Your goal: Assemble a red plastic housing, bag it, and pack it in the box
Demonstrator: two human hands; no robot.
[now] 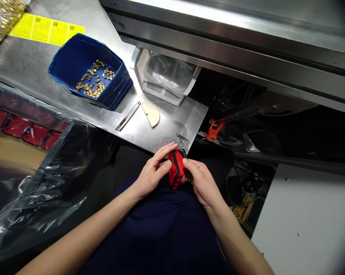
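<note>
A small red-and-black plastic part (176, 168) is held between my two hands, just off the front edge of the metal table. My left hand (157, 168) grips its left side, thumb on the face and fingers along the top. On the other side my right hand (199, 177) pinches it with the thumb; those fingertips are partly hidden behind it. Just beyond, a nail clipper-like metal tool (182, 136) lies on the table. Farther left are a half-round cream-coloured disc (151, 114) and a slim knife-like tool (128, 116).
A blue bin (115, 86) holds many small brass pieces (94, 86). Behind the disc stands a grey bin (161, 93) lined with clear plastic. At left, a plastic-lined box (60, 152) contains red parts (33, 133). A metal machine frame (232, 57) overhangs the right; an orange clamp (213, 130) sits below.
</note>
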